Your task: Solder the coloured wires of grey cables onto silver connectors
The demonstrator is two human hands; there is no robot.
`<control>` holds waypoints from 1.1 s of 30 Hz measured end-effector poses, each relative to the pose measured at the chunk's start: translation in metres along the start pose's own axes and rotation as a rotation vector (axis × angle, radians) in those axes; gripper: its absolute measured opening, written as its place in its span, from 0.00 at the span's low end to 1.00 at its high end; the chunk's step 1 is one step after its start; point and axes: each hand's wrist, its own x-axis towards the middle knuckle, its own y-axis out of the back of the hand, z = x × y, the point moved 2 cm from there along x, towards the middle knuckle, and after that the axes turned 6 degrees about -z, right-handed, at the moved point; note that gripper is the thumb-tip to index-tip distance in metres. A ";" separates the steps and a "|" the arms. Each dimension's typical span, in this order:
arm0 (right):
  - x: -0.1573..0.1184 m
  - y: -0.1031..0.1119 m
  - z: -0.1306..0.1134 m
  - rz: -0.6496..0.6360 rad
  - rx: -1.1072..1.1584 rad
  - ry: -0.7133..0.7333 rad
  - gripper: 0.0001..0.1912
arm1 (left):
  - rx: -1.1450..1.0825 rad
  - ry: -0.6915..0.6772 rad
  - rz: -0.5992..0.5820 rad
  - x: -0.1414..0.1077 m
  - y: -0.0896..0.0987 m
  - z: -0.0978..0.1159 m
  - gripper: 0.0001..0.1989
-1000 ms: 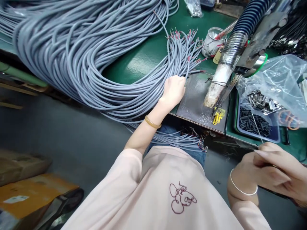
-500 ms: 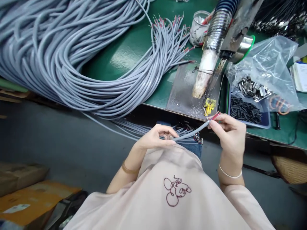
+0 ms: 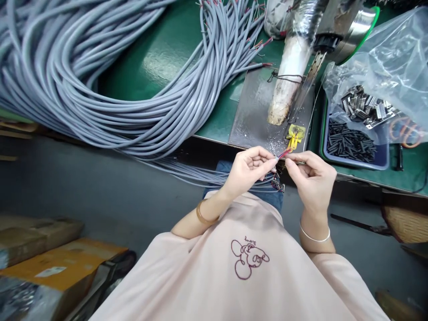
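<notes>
My left hand point(image 3: 252, 169) is closed in a pinch on a grey cable, close to its stripped end. Most of that cable is hidden by the fingers. Thin red and purple wires point(image 3: 283, 154) come out from the left fingertips. My right hand point(image 3: 312, 176) is closed, its thumb and forefinger at these wires, though the exact contact is hard to see. Just beyond the fingertips, a yellow clip point(image 3: 295, 133) sits on the dark metal plate point(image 3: 250, 111) at the bench edge. Below my left hand, more grey cables point(image 3: 200, 174) with metal connectors point(image 3: 277, 182) lie across my lap.
A large bundle of grey cables point(image 3: 150, 111) covers the bench's left. A white-tipped duct point(image 3: 286, 96) and a solder spool point(image 3: 359, 35) hang over the plate. At right, a blue tray point(image 3: 381, 154) holds black tubes point(image 3: 351, 142) beneath a plastic bag point(image 3: 401, 58) with metal connectors.
My left hand has moved right and up along the cable to its stripped end. My right hand has shifted slightly left, from the cable end to the wires. The view has tilted down a little.
</notes>
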 end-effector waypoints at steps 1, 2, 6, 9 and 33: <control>0.001 0.000 0.001 -0.010 -0.002 -0.002 0.03 | 0.030 -0.009 0.009 0.000 0.000 0.000 0.12; 0.001 0.000 0.001 -0.013 -0.007 0.001 0.02 | 0.061 -0.022 0.017 -0.001 0.000 -0.001 0.11; 0.004 -0.001 0.002 -0.013 -0.020 0.003 0.04 | 0.221 -0.120 0.047 -0.002 -0.002 -0.002 0.09; 0.006 -0.001 0.004 -0.025 -0.009 -0.027 0.04 | 0.363 -0.197 0.072 -0.003 -0.004 -0.002 0.07; 0.005 0.005 0.013 -0.069 0.068 -0.077 0.06 | 0.557 -0.376 0.074 -0.006 -0.005 0.003 0.04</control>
